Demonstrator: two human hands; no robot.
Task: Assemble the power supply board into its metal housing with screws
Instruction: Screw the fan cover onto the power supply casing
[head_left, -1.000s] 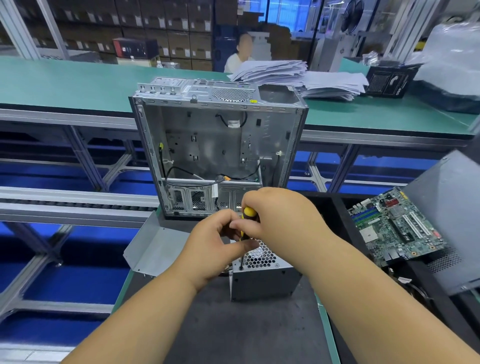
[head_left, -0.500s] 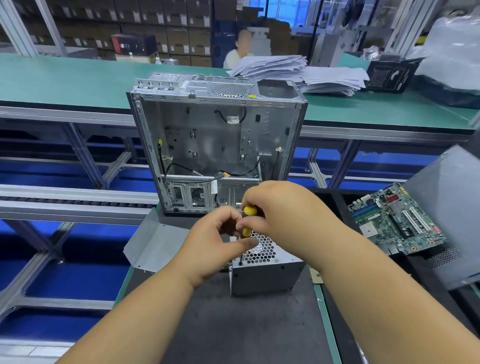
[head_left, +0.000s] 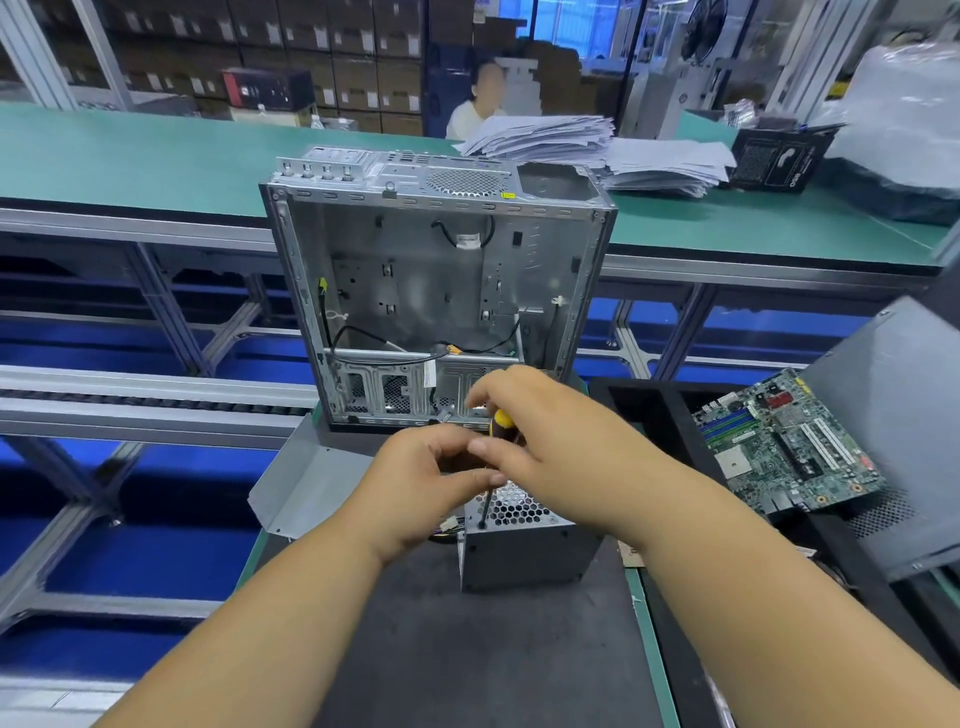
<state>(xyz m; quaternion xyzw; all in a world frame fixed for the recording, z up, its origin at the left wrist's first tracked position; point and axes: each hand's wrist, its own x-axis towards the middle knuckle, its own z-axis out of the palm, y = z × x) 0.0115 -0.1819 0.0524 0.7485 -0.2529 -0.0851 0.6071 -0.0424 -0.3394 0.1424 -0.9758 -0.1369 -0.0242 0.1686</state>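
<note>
Right hand (head_left: 550, 441) is gripping the yellow-and-black screwdriver handle (head_left: 502, 423) from above, fingers curled round it. Thin dark shaft (head_left: 487, 506) is running down, slightly tilted, to the near-left corner of the grey metal power supply box (head_left: 524, 553); tip is sitting on the box's top face beside the honeycomb fan grille (head_left: 519, 506). Left hand (head_left: 426, 483) is curling in beside the shaft, thumb and fingertips pinched close to it; can't tell if it's holding a screw, both hands are blocking the view there.

The box is sitting on the dark mat (head_left: 441, 639) at the near edge. Open silver computer case (head_left: 436, 291) is standing upright just behind it, black cables hanging inside. Loose grey side panel (head_left: 306, 493) is lying to the left of the hands, under the case's near edge. Green motherboard (head_left: 784, 447) is lying to the right in a black tray (head_left: 654, 410), leaning against a grey perforated cover (head_left: 893, 441). A stack of white papers (head_left: 597, 150) is sitting on the green bench (head_left: 130, 156) behind the case.
</note>
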